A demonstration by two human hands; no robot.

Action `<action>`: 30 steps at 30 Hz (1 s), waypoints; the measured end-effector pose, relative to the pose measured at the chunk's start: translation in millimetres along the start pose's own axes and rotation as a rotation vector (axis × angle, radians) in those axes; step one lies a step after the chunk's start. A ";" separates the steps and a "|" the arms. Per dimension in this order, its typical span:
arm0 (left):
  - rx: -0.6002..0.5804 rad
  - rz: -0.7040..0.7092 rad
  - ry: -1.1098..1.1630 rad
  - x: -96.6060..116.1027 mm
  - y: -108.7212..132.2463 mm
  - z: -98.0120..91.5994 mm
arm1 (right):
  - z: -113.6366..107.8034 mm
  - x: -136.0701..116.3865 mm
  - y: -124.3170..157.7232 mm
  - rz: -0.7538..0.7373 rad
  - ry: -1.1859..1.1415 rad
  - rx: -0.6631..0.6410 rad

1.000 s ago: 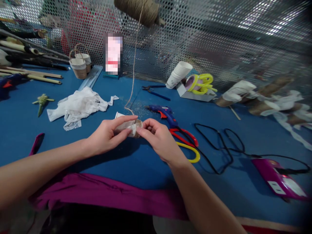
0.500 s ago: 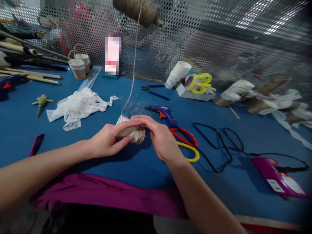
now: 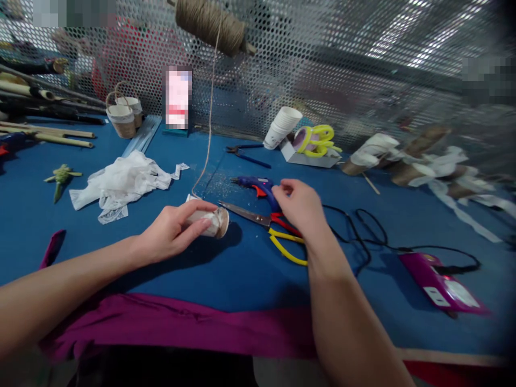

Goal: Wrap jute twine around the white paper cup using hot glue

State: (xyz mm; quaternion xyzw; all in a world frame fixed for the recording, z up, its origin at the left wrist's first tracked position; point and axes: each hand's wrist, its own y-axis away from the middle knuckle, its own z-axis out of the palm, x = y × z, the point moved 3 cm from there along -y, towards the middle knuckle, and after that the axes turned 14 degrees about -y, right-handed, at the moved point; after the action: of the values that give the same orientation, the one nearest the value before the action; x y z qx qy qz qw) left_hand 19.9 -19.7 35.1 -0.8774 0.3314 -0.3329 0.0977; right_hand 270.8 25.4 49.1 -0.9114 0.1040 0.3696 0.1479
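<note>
My left hand [image 3: 175,228] grips a small white paper cup [image 3: 207,223] lying on its side. Brown twine [image 3: 221,223] wraps the cup's end that faces right. From its far side a strand of twine [image 3: 210,107] runs up to a large spool [image 3: 209,27]. My right hand [image 3: 300,201] is at the handle of a blue glue gun [image 3: 258,185], its fingers loosely curled and apart; whether they touch the handle is unclear. Below that hand lie scissors [image 3: 262,220] with red and yellow handles, their blades pointing at the cup.
White lace [image 3: 124,180] is heaped on the left, beside a green star-shaped piece [image 3: 62,176]. Pliers [image 3: 250,155], stacked paper cups [image 3: 282,126] and two handled baskets [image 3: 121,121] stand or lie farther back. A black cord leads to a purple power strip [image 3: 443,282].
My right hand has left the cup and moved right to the glue gun, uncovering the scissors' blades. My left hand still holds the cup. The view has shifted slightly.
</note>
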 end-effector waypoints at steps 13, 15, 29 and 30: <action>0.057 0.023 -0.039 -7.9 -2.5 -0.4 | 15.8 3.3 -7.8 0.068 -0.155 -0.018; 0.071 0.008 -0.042 -11.2 -3.5 0.2 | 8.3 -11.4 -0.3 0.054 -0.270 -0.060; 0.249 0.011 -0.122 -22.7 -7.4 -11.5 | -8.0 -53.8 61.1 -0.005 -0.285 -0.456; 0.258 0.014 -0.130 -23.1 -7.5 -11.7 | -7.8 -54.2 62.2 -0.021 -0.253 -0.446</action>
State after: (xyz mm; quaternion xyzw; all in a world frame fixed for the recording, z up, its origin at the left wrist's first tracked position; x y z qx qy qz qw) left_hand 3.3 1.5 34.9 -0.8748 0.2850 -0.3146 0.2334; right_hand 218.9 -31.1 80.5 -0.8691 -0.0092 0.4928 -0.0412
